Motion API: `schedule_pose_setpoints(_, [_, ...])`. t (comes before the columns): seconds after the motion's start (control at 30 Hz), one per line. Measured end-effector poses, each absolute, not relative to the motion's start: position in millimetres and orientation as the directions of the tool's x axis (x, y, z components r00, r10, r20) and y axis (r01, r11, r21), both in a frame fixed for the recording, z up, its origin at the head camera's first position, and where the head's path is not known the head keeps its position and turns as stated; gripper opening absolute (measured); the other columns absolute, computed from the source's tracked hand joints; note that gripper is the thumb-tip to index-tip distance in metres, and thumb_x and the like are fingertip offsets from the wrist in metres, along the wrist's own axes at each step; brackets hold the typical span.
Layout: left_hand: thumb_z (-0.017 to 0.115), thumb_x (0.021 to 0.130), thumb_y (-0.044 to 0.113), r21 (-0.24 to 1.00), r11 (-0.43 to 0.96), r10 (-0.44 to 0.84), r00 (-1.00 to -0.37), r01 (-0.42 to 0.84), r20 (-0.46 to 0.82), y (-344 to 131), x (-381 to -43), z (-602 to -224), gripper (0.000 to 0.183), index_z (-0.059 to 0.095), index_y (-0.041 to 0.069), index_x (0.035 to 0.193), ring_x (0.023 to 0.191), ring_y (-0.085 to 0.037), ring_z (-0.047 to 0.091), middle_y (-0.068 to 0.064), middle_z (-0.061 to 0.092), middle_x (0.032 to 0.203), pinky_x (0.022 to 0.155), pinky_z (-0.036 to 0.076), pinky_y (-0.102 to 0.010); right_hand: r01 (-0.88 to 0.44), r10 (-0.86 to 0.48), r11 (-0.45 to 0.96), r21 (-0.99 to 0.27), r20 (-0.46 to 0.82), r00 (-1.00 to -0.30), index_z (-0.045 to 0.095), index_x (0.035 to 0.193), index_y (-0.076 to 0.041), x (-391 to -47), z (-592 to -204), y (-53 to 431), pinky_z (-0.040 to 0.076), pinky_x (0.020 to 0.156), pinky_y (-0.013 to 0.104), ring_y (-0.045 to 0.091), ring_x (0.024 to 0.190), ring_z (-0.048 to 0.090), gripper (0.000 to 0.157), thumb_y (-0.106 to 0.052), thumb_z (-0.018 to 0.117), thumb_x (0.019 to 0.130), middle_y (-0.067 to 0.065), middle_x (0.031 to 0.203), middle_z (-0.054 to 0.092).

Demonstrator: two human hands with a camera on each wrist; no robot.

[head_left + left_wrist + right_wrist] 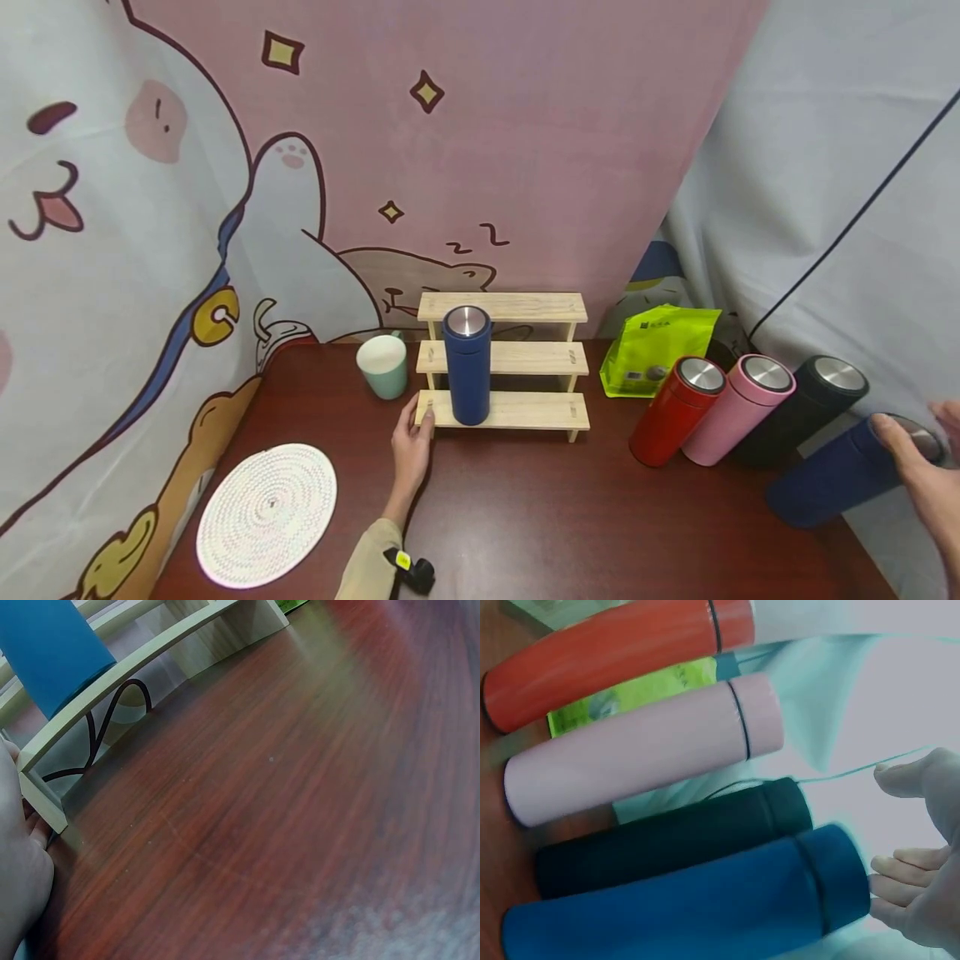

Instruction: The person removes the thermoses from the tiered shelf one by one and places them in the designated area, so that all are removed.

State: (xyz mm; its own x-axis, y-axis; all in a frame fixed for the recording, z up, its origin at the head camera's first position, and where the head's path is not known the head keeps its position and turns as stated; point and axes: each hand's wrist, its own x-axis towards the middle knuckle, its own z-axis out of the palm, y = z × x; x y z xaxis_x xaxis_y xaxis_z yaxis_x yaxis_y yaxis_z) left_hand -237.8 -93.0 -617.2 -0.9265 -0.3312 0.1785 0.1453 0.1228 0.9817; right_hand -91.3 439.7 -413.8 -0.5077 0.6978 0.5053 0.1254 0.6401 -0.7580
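Note:
At the left end of a three-tier wooden rack (517,410), my left hand (411,446) grips the lowest shelf, thumb on top. A blue tumbler (468,379) stands upright on that lowest shelf. At the far right, my right hand (930,493) is beside the silver-topped lid of a second blue tumbler (832,471). In the right wrist view its thumb is spread from the fingers (904,891), whose tips are right at the lid's edge. Black (798,412), pink (738,408) and red (677,412) tumblers stand in a row next to it.
A bright green pouch (652,350) stands behind the red tumbler. Left of the rack is a pale green mug (384,367), and a round white woven mat (266,517) lies at the table's left. Patterned cloth (562,150) hangs behind the dark red-brown table (570,525).

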Motion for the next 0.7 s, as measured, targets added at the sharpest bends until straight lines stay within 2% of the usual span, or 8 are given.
schedule_pose_setpoints(0.07, [0.065, 0.100, 0.017, 0.982, 0.111, -0.334, -0.925, 0.151, 0.179, -92.6, -238.2, -616.8, 0.047, 0.055, 0.010, 0.146, 0.130, -0.029, 0.055, -0.016, 0.060, 0.142, 0.091, 0.045, -0.019, 0.102, 0.668, 0.669, -0.736, 0.535, -0.517, 0.046, 0.150, -0.015, -94.0, -407.0, 436.5, 0.026, 0.118, 0.016, -0.012, 0.136, 0.039, 0.057, -0.016, 0.066, 0.097, 0.001, 0.152, 0.050])
schedule_pose_setpoints(0.13, [0.065, 0.100, 0.016, 0.982, 0.110, -0.335, -0.925, 0.151, 0.179, -92.6, -238.6, -616.7, 0.047, 0.055, 0.010, 0.146, 0.129, -0.028, 0.055, -0.016, 0.060, 0.143, 0.089, 0.045, -0.018, 0.056, 0.628, 0.703, -0.709, 0.582, -0.516, 0.050, 0.147, -0.017, -97.3, -401.0, 433.4, 0.028, 0.118, 0.017, -0.013, 0.133, 0.042, 0.056, -0.012, 0.069, 0.094, -0.008, 0.144, 0.056])
schedule_pose_setpoints(0.2, [0.065, 0.100, 0.016, 0.984, 0.114, -0.336, -0.926, 0.140, 0.170, -92.7, -238.9, -616.7, 0.047, 0.056, 0.011, 0.145, 0.129, -0.027, 0.055, -0.015, 0.060, 0.143, 0.088, 0.046, -0.019, 0.024, 0.621, 0.691, -0.722, 0.577, -0.531, 0.053, 0.145, -0.021, -100.6, -394.4, 428.8, 0.029, 0.117, 0.018, -0.014, 0.130, 0.044, 0.055, -0.013, 0.070, 0.093, -0.021, 0.136, 0.056])
schedule_pose_setpoints(0.27, [0.065, 0.100, 0.017, 0.984, 0.121, -0.335, -0.928, 0.128, 0.162, -93.0, -238.7, -617.1, 0.046, 0.056, 0.012, 0.145, 0.129, -0.026, 0.055, -0.013, 0.060, 0.143, 0.091, 0.048, -0.024, 0.019, 0.618, 0.675, -0.737, 0.552, -0.560, 0.053, 0.145, -0.021, -104.4, -387.9, 423.7, 0.029, 0.118, 0.018, -0.014, 0.130, 0.044, 0.056, -0.015, 0.070, 0.093, -0.023, 0.135, 0.056])
schedule_pose_setpoints(0.37, [0.065, 0.100, 0.019, 0.986, 0.120, -0.331, -0.931, 0.117, 0.151, -93.4, -238.7, -617.1, 0.046, 0.056, 0.013, 0.145, 0.135, -0.023, 0.051, -0.011, 0.060, 0.144, 0.101, 0.047, -0.036, 0.058, 0.627, 0.644, -0.762, 0.483, -0.611, 0.048, 0.149, -0.020, -110.8, -377.6, 413.7, 0.027, 0.120, 0.020, -0.006, 0.138, 0.042, 0.058, -0.019, 0.069, 0.095, -0.010, 0.147, 0.055])
schedule_pose_setpoints(0.47, [0.065, 0.100, 0.019, 0.986, 0.109, -0.325, -0.933, 0.127, 0.156, -93.7, -238.7, -616.3, 0.047, 0.055, 0.011, 0.145, 0.137, -0.025, 0.050, -0.013, 0.059, 0.145, 0.106, 0.045, -0.047, 0.097, 0.634, 0.630, -0.770, 0.438, -0.637, 0.045, 0.152, -0.021, -117.1, -370.1, 403.0, 0.026, 0.121, 0.021, 0.000, 0.143, 0.040, 0.059, -0.023, 0.067, 0.096, -0.001, 0.154, 0.050])
schedule_pose_setpoints(0.6, [0.065, 0.101, 0.022, 0.985, 0.111, -0.320, -0.934, 0.128, 0.158, -93.6, -238.1, -615.3, 0.047, 0.055, 0.012, 0.146, 0.130, -0.025, 0.055, -0.013, 0.060, 0.143, 0.097, 0.050, -0.032, 0.047, 0.607, 0.649, -0.760, 0.479, -0.634, 0.050, 0.148, -0.021, -126.7, -365.3, 389.4, 0.030, 0.118, 0.020, -0.006, 0.135, 0.046, 0.057, -0.024, 0.070, 0.095, -0.001, 0.148, 0.056])
schedule_pose_setpoints(0.7, [0.064, 0.101, 0.024, 0.986, 0.118, -0.317, -0.937, 0.115, 0.147, -93.6, -237.3, -615.5, 0.048, 0.055, 0.013, 0.146, 0.127, -0.024, 0.056, -0.012, 0.061, 0.143, 0.089, 0.048, -0.023, 0.028, 0.588, 0.653, -0.757, 0.482, -0.649, 0.051, 0.148, -0.020, -135.3, -360.0, 377.7, 0.032, 0.117, 0.020, -0.006, 0.132, 0.048, 0.055, -0.025, 0.070, 0.096, 0.002, 0.147, 0.058])
